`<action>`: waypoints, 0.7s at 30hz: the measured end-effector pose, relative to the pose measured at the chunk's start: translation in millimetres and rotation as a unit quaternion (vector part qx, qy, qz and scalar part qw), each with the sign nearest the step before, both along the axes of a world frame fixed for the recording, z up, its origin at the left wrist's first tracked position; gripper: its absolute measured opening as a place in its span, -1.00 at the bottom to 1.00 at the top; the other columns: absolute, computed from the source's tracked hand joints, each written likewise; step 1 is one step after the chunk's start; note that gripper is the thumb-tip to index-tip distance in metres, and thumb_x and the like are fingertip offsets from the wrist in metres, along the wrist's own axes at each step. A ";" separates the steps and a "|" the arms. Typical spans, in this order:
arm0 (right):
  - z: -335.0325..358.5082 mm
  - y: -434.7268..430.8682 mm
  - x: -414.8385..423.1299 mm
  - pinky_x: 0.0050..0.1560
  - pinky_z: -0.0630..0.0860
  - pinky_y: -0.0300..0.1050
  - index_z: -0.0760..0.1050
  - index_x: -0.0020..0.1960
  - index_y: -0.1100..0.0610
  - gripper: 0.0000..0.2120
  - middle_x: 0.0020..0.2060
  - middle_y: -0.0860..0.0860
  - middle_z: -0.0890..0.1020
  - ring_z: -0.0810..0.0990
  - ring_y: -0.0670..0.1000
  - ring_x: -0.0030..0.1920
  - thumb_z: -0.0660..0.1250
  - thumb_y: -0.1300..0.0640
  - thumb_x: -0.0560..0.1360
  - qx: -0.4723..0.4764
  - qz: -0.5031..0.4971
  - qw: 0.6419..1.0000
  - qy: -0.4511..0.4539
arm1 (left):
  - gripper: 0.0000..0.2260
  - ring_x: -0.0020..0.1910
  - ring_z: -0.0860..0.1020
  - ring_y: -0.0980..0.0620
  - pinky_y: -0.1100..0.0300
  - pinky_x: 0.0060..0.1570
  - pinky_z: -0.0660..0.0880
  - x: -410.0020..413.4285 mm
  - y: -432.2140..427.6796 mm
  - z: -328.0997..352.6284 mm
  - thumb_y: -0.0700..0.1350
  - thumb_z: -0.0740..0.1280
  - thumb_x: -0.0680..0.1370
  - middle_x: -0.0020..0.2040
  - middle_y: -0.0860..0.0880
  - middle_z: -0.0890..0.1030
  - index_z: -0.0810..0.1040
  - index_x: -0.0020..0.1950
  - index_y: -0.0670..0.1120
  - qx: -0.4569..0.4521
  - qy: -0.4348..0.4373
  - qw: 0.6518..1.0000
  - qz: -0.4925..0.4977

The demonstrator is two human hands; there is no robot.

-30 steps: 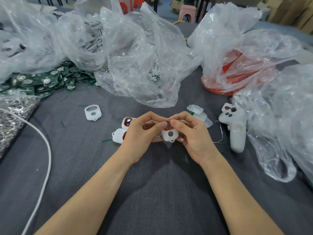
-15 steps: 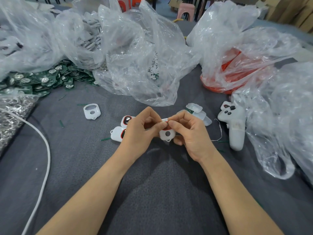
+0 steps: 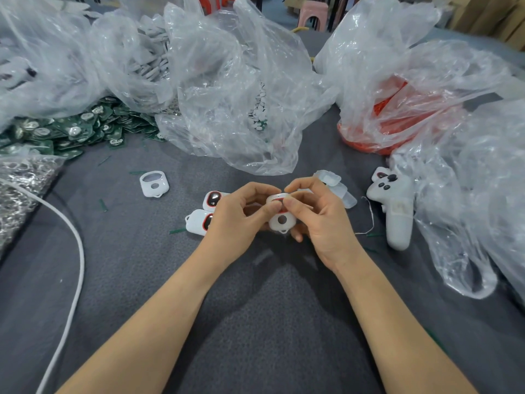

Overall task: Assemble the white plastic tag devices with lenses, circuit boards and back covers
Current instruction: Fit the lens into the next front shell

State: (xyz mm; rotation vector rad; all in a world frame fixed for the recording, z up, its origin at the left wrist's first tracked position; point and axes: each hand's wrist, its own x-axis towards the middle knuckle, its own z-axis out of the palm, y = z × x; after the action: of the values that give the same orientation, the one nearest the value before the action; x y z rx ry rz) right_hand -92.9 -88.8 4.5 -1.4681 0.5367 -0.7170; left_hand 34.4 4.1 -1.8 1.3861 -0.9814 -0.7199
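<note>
Here the white tag shell [image 3: 281, 220] is held over the grey table [image 3: 255, 308], pinched from both sides: the left hand [image 3: 237, 220] and the right hand [image 3: 322, 220] curl thumbs and forefingers round its red-rimmed top. Just left of the hands lie two finished tags [image 3: 211, 201], with an empty shell [image 3: 154, 184] farther left and green circuit boards [image 3: 71, 132] heaped beyond.

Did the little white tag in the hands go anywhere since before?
No, not noticeably. The white tag stays just right of the two finished tags on the table, as before, pinched between the left hand and right hand.
</note>
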 end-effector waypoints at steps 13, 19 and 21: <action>-0.7 -3.4 -0.1 -0.41 0.54 -0.19 0.53 0.03 0.11 -0.88 -0.16 0.08 0.65 0.66 0.04 -0.23 0.35 0.25 0.51 0.054 0.014 0.998 -0.007 | -0.80 -0.01 0.64 0.05 -0.03 0.12 0.55 -2.2 0.1 3.1 -0.24 0.42 0.49 -0.04 0.01 0.67 0.56 0.07 -0.04 0.014 -0.042 0.999 0.013; -2.2 -4.7 -0.2 -0.33 0.58 -0.17 0.54 0.04 0.13 -0.84 -0.15 0.11 0.64 0.67 0.04 -0.20 0.33 0.33 0.51 0.026 -0.006 0.999 0.022 | -0.82 0.04 0.63 0.01 -0.10 0.11 0.56 -1.3 -0.6 2.0 -0.28 0.34 0.55 0.02 -0.02 0.66 0.56 0.11 -0.07 0.022 -0.030 0.999 0.010; -2.7 -2.3 2.4 -0.37 0.57 -0.15 0.53 0.00 0.09 -0.81 -0.19 0.12 0.60 0.65 0.02 -0.27 0.32 0.36 0.52 -0.017 -0.022 0.999 0.044 | -0.82 0.03 0.64 0.05 -0.08 0.10 0.56 -0.3 -1.2 0.8 -0.27 0.35 0.55 0.00 0.00 0.66 0.56 0.11 -0.06 0.031 -0.046 0.998 0.013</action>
State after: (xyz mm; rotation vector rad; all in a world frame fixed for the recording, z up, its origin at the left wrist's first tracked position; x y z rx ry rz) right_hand -90.5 -91.1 1.7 -1.5287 0.6291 -0.7001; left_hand 34.1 2.9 -1.1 1.4956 -1.0188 -0.6771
